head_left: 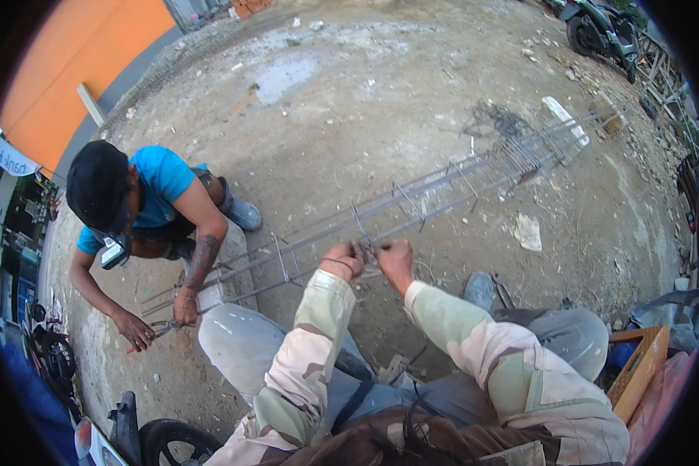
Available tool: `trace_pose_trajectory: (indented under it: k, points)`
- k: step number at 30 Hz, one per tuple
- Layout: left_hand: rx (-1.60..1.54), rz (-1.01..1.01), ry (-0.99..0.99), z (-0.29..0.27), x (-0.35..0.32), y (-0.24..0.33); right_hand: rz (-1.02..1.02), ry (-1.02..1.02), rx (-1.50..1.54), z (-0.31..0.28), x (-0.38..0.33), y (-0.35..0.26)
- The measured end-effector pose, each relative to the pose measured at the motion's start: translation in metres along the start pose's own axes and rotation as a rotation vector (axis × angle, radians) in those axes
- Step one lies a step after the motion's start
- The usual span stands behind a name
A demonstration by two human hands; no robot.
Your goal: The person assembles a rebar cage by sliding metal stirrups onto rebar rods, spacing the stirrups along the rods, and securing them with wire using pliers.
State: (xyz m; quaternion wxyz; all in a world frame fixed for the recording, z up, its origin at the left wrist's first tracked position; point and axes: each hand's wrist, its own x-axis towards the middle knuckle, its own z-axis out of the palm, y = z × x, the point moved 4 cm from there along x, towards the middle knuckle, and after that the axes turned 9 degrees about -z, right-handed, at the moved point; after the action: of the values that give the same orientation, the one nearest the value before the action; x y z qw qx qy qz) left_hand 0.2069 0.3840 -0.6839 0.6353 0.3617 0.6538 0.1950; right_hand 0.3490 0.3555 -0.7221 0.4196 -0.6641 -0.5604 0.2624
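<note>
A long steel rebar cage (523, 158) stretches across the ground in front of me, from lower left to upper right. My left hand (343, 261) is closed at its near bar, beside an upright stirrup, with a dark band round the wrist. Close by on the right, my right hand (396, 262) pinches at the same spot, its fingertips almost meeting the left ones. Something small and dark sits between them, too hidden to name. At the cage's left end a co-worker (159, 186) in a turquoise shirt bends down, with a pliers-like tool (163, 327) between their hands.
Pale blocks support the cage at the left (239, 281) and right (565, 120). Tangled dark wire (495, 120) lies beyond it. A motorbike (602, 31) stands far right, another (105, 443) near left. An orange-brown frame (641, 365) is beside my right knee.
</note>
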Motion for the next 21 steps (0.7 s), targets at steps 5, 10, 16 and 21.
trace_pose_trajectory:
  k: [5,10,16,21]
  points:
    - [0.708,0.110,0.045,0.013,-0.003,0.036,-0.152,0.146,0.027,0.010,-0.023,-0.008]
    - [1.137,0.137,0.335,0.095,-0.019,0.060,-0.128,0.362,0.586,0.040,-0.039,0.033]
    - [-0.011,0.114,0.589,0.052,0.064,-0.014,0.130,0.111,0.979,0.077,-0.038,-0.010]
    - [-0.504,-0.047,0.382,0.101,-0.067,0.033,0.582,0.139,1.120,0.057,-0.016,0.043]
